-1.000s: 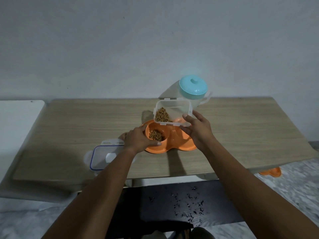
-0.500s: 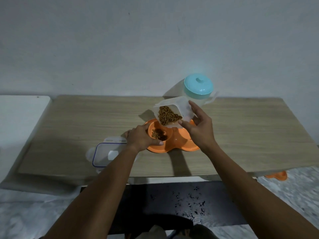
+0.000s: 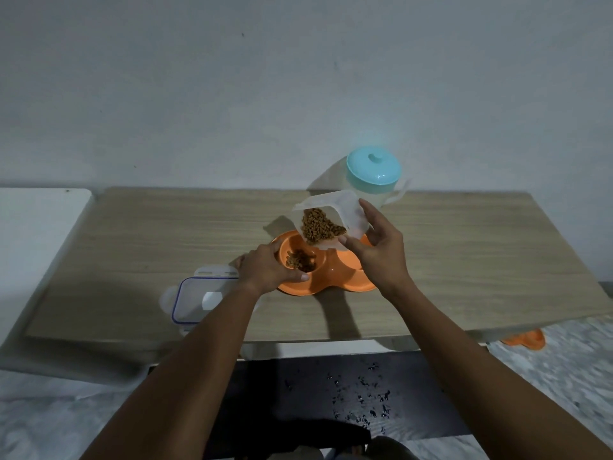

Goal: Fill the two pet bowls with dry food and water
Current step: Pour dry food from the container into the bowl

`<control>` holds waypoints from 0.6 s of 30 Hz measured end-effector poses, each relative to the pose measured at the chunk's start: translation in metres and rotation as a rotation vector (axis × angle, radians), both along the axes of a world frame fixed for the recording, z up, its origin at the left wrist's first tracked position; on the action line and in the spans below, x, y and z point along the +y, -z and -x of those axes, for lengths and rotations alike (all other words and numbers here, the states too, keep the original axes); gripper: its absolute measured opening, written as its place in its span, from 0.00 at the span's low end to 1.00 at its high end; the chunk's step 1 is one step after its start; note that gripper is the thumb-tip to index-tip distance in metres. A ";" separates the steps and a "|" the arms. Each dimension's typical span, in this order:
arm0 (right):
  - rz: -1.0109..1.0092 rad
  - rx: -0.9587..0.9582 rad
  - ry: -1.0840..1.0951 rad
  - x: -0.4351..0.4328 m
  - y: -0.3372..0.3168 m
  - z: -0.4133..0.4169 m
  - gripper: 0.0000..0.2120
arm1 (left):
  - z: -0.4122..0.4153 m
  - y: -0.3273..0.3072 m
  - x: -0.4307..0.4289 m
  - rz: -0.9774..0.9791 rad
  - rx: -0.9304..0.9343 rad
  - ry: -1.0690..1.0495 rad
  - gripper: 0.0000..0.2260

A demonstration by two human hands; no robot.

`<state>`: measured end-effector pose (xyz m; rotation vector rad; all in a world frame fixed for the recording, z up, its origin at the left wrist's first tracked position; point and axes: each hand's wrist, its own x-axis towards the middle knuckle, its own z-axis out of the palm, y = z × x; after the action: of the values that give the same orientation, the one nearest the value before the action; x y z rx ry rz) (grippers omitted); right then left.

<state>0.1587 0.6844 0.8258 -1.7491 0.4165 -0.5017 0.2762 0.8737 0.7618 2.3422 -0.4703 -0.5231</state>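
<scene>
An orange double pet bowl [image 3: 335, 277] sits mid-table. Its left bowl holds brown dry food [image 3: 300, 260]; the right bowl is mostly hidden behind my right hand. My left hand [image 3: 268, 270] grips the left rim of the double bowl, thumb along its front edge. My right hand [image 3: 378, 250] holds a clear plastic container [image 3: 331, 214] of dry food, tilted down over the left bowl, with the food piled at its lower corner. A jug with a teal lid [image 3: 373, 171] stands behind the container.
The container's clear lid with blue seal [image 3: 195, 298] lies left of the bowl near the wooden table's [image 3: 481, 260] front edge. A white surface [image 3: 36, 220] adjoins the table on the left. An orange object [image 3: 527, 338] lies on the floor at right.
My right hand has tipped the food container from level to steeply tilted over the left bowl. The food slid to its lower corner. My left hand stays on the bowl.
</scene>
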 end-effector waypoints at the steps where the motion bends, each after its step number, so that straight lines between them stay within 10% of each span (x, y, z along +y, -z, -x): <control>1: 0.006 0.002 0.002 0.000 0.001 0.000 0.36 | 0.001 -0.002 0.000 0.006 0.000 0.005 0.36; 12: 0.014 0.010 -0.011 0.000 0.011 0.002 0.36 | 0.005 -0.009 0.005 -0.009 -0.004 -0.003 0.41; 18: -0.401 0.030 0.128 -0.002 0.004 -0.004 0.36 | 0.001 -0.011 0.006 -0.012 0.064 0.013 0.42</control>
<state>0.1631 0.6825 0.8221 -1.3502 0.6084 -0.4477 0.2748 0.8794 0.7728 2.3276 -0.4539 -0.6070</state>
